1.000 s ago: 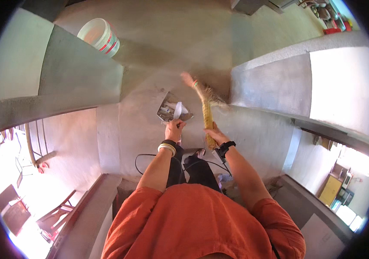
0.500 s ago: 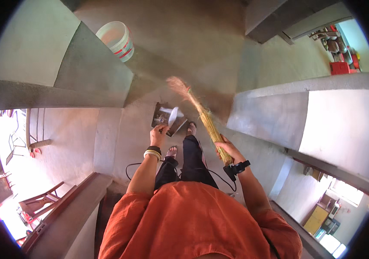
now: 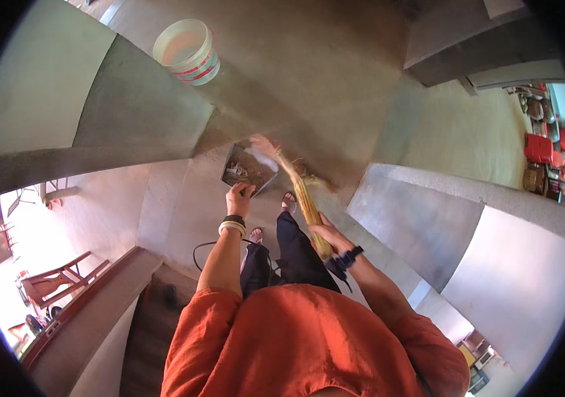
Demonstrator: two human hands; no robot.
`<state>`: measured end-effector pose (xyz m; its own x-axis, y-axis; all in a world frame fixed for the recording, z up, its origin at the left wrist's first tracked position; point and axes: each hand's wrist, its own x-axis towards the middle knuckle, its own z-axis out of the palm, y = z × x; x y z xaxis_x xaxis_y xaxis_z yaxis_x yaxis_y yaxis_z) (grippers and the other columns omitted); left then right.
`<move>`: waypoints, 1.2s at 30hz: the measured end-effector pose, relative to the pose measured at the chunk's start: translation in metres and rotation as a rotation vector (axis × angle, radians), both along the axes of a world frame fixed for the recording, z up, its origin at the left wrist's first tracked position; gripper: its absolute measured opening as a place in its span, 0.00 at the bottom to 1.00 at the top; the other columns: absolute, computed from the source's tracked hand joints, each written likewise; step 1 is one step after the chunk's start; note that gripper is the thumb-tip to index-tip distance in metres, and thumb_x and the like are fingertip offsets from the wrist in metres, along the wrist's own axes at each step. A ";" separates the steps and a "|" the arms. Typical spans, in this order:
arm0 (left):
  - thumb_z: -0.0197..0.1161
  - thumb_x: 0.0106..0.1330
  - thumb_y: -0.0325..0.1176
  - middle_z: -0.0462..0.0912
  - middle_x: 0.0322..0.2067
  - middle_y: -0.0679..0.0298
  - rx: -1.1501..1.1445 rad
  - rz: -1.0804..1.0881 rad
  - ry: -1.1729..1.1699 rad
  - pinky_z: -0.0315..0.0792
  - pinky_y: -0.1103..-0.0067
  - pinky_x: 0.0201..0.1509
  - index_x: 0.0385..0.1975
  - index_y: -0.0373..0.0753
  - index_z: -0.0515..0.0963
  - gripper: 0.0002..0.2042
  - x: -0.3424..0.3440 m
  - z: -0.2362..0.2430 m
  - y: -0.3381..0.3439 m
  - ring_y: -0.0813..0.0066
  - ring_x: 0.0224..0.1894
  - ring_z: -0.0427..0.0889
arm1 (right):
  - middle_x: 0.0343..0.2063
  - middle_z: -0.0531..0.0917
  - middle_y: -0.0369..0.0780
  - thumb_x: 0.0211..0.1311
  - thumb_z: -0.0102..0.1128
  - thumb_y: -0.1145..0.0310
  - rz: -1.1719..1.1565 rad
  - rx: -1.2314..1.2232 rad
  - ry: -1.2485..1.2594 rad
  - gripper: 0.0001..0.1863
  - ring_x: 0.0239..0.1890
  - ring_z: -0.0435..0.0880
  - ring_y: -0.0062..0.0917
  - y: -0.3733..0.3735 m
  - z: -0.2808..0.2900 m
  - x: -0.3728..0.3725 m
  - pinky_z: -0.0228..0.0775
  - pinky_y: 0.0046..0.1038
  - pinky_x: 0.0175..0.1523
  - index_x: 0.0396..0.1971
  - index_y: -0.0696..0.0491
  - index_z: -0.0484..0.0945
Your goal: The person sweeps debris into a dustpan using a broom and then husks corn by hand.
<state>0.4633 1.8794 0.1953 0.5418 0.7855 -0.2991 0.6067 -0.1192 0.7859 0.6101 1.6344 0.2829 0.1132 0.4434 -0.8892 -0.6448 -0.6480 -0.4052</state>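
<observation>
Head camera, looking straight down: a person in an orange top and dark trousers stands on a bare concrete floor (image 3: 335,86) beside grey concrete steps. The left hand (image 3: 239,197), with a dark band and a pale bangle at the wrist, has its fingers closed around the handle end of a dark metal dustpan (image 3: 248,167); the pan sits low, just ahead of the feet, its open mouth turned toward the broom, a position that suits catching sweepings. Grey dust and scraps lie in the pan. The right hand (image 3: 325,233), with a dark wrist strap, has its fingers wrapped around the bound stalks of a straw-coloured grass broom (image 3: 299,188). The broom slants forward and to the left, its feathery pale tip blurred right at the pan's edge, likely mid-stroke. Well away, at the top left, a white plastic bucket (image 3: 188,50) with red stripes stands on the floor. A wooden chair (image 3: 57,278) shows in bright light at the lower left, and red items cluster far right.
</observation>
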 end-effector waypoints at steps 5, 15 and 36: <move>0.64 0.57 0.32 0.81 0.24 0.61 -0.081 0.284 -0.101 0.71 0.80 0.36 0.28 0.34 0.80 0.07 -0.035 -0.012 0.026 0.74 0.28 0.79 | 0.20 0.72 0.35 0.58 0.56 0.68 0.110 -0.039 0.124 0.35 0.17 0.75 0.22 -0.012 0.064 0.019 0.69 0.25 0.19 0.64 0.44 0.52; 0.63 0.60 0.37 0.80 0.26 0.68 -0.190 0.780 -0.312 0.67 0.86 0.37 0.30 0.33 0.79 0.11 -0.058 -0.015 0.065 0.83 0.30 0.74 | 0.21 0.73 0.35 0.57 0.58 0.68 0.281 -0.072 0.080 0.44 0.19 0.73 0.19 0.024 0.112 0.056 0.68 0.22 0.22 0.67 0.42 0.39; 0.64 0.59 0.37 0.79 0.20 0.66 -0.232 0.809 -0.235 0.68 0.82 0.28 0.30 0.32 0.79 0.12 -0.011 0.007 0.114 0.82 0.23 0.72 | 0.20 0.74 0.38 0.55 0.57 0.69 0.321 -0.060 -0.264 0.43 0.16 0.74 0.24 0.194 0.019 0.114 0.68 0.27 0.19 0.66 0.50 0.40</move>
